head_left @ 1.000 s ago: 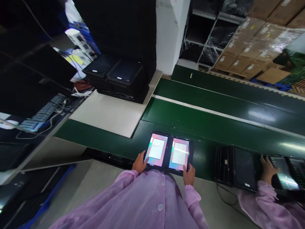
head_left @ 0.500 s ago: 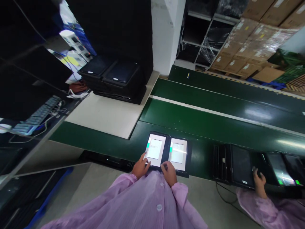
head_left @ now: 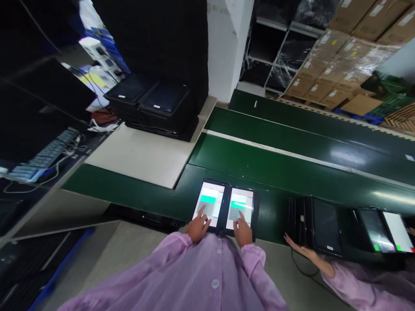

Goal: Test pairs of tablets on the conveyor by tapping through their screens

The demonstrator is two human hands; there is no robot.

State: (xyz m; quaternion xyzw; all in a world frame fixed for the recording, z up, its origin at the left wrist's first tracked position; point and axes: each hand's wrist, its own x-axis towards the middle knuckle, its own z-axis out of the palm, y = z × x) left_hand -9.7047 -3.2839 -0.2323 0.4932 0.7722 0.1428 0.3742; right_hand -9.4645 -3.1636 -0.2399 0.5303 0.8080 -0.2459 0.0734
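The bare left hand (head_left: 197,227) and right hand (head_left: 243,232), unclenched, pointed over the lit, black-framed, rectangular left tablet (head_left: 215,190) and matching right tablet (head_left: 244,196). Both lay side by side on the glossy green bench (head_left: 272,209).

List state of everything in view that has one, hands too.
Left tablet: lit, green band showing
Right tablet: lit, green band showing
Left hand: open, finger at left tablet
Right hand: open, finger at right tablet
Tablet piles: top screens dark
Co-worker's hand: open
Tablet beside it: dark
Far-right tablet: lit, mostly white
Cardboard boxes: stacked
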